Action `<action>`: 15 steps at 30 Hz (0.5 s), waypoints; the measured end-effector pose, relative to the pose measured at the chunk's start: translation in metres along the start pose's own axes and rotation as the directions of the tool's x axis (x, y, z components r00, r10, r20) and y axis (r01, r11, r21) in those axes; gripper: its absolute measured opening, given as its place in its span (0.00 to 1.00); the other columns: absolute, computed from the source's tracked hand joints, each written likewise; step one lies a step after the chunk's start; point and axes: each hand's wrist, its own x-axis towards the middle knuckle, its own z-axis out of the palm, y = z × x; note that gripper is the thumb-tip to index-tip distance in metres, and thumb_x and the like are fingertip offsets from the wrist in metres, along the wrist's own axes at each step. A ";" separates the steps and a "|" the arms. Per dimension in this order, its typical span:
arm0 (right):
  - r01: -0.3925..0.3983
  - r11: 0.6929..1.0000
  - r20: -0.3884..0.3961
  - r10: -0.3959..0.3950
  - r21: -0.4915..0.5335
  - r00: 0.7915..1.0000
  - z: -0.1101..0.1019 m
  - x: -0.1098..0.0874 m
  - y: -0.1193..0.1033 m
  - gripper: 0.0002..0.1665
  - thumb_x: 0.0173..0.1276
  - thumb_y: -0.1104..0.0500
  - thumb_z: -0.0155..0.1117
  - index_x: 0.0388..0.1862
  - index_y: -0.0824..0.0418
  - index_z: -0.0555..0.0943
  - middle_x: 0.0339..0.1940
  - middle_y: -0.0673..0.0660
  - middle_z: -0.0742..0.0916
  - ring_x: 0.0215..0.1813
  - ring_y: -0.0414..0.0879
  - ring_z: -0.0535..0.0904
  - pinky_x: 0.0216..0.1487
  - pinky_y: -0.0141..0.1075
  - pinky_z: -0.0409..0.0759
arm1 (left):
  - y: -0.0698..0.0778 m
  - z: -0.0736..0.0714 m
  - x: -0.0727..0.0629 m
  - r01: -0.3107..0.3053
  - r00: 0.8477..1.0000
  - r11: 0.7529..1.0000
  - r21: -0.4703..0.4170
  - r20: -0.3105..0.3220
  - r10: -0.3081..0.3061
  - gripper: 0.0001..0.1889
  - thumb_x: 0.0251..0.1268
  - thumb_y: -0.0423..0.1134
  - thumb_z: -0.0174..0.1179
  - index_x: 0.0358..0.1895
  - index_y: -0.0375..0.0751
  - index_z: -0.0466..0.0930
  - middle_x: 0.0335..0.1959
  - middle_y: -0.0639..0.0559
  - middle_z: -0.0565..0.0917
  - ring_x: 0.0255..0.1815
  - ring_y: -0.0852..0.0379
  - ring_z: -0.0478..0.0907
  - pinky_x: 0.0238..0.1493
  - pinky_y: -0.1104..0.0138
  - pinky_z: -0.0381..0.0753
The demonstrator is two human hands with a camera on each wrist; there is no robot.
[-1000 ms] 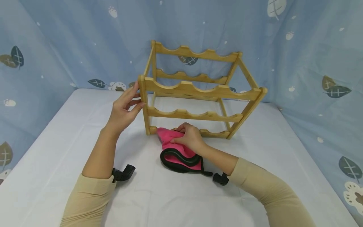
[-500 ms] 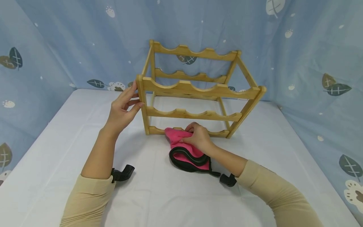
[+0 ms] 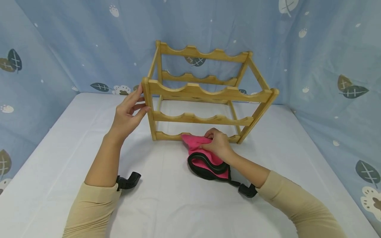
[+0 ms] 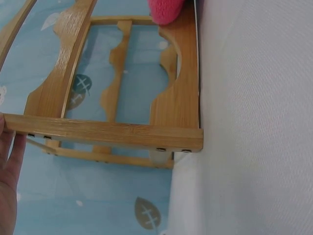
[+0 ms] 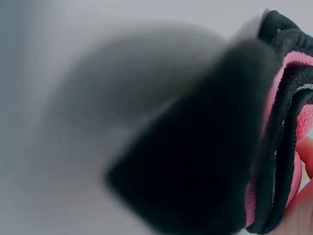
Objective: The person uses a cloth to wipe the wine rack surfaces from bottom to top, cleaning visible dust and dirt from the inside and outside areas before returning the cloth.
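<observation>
A wooden wine rack [image 3: 205,93] with scalloped rails stands upright on the table. My left hand [image 3: 126,115] grips its front left post, thumb in front and fingers behind. My right hand [image 3: 219,144] pinches a pink cloth with thick black edging [image 3: 194,142] against the rack's bottom front rail. The cloth's black-trimmed end hangs folded onto the table. In the left wrist view the same rack [image 4: 107,132] shows from its side, with a pink bit of the cloth [image 4: 165,11] on the lowest rail. A blurred black shape hides much of the right wrist view.
A white sheet covers the table [image 3: 166,205]. Close behind the rack hangs a blue curtain [image 3: 98,39] with leaf prints, which also runs along both sides. Black camera mounts [image 3: 129,181] sit at both wrists.
My right hand has slid rightward along the bottom front rail, taking the cloth with it. My left hand keeps its hold on the post, and the rack stays in place.
</observation>
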 end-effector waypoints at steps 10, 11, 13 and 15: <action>0.014 1.000 -0.003 -0.013 0.008 1.000 -0.022 -0.007 0.023 0.26 0.47 0.56 0.79 0.42 0.66 0.78 0.39 0.62 0.86 0.44 0.50 0.81 0.46 0.41 0.81 | -0.001 0.000 0.000 -0.001 1.000 1.000 -0.004 -0.009 0.001 0.39 0.53 0.11 0.55 0.70 0.34 0.56 0.63 0.58 0.71 0.56 0.63 0.75 0.56 0.73 0.77; 0.017 1.000 -0.003 -0.017 0.008 1.000 -0.023 -0.008 0.025 0.26 0.47 0.56 0.79 0.42 0.66 0.78 0.40 0.62 0.86 0.45 0.50 0.81 0.46 0.41 0.81 | -0.001 0.000 0.000 0.000 1.000 1.000 -0.002 -0.006 0.000 0.39 0.53 0.11 0.55 0.70 0.34 0.56 0.63 0.59 0.70 0.56 0.63 0.75 0.56 0.72 0.77; 0.035 0.999 -0.003 -0.035 -0.001 0.999 -0.026 -0.010 0.028 0.26 0.48 0.56 0.79 0.42 0.67 0.79 0.40 0.62 0.87 0.45 0.51 0.81 0.46 0.42 0.81 | 0.000 0.000 0.000 0.002 1.000 1.000 -0.003 -0.005 -0.002 0.39 0.52 0.11 0.55 0.70 0.34 0.56 0.64 0.59 0.70 0.56 0.63 0.75 0.56 0.72 0.77; 0.049 0.999 -0.004 -0.049 -0.004 0.999 -0.027 -0.010 0.030 0.25 0.48 0.56 0.79 0.41 0.67 0.80 0.39 0.62 0.87 0.44 0.51 0.81 0.45 0.41 0.82 | 0.000 0.000 0.000 0.002 1.000 1.000 -0.004 -0.006 -0.002 0.39 0.52 0.11 0.55 0.70 0.34 0.56 0.64 0.58 0.70 0.56 0.63 0.75 0.56 0.72 0.78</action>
